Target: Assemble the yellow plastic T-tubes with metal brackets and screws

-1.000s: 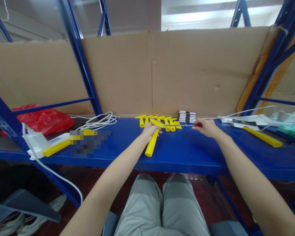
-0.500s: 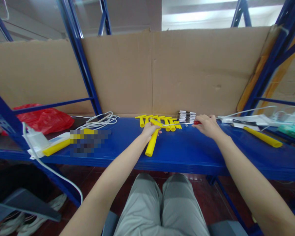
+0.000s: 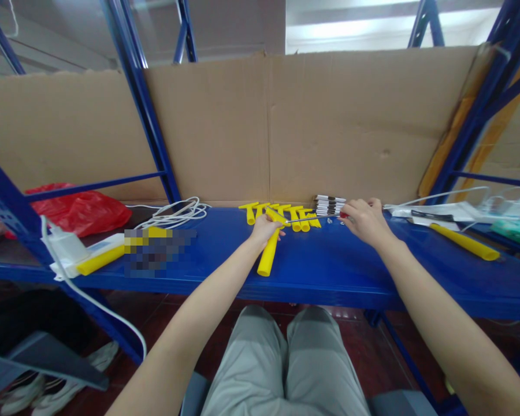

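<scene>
"Two bare hands show in my remote feed; what does each one hold?"

"I see the left hand (image 3: 265, 229) gripping a yellow T-shaped plastic piece (image 3: 268, 254), its tubular stem slanting toward the camera. The right hand (image 3: 364, 221) grasps a red-handled screwdriver with a thin metal shaft (image 3: 316, 218), which runs across to the crossbar; I can't tell whether its tip is seated."

"And from the stack of flat white, dark-banded packs (image 3: 329, 205), where is everything?"

"From here, I have the held piece to its left and nearer the camera, over the blue metal worktop (image 3: 351, 260). The right hand is just right of the stack. Directly left of it lies a row of similar yellow T-shaped pieces (image 3: 250, 215). Far left, I see a coil of white cable (image 3: 177, 215); far right, a yellow tube (image 3: 464, 241)."
</scene>
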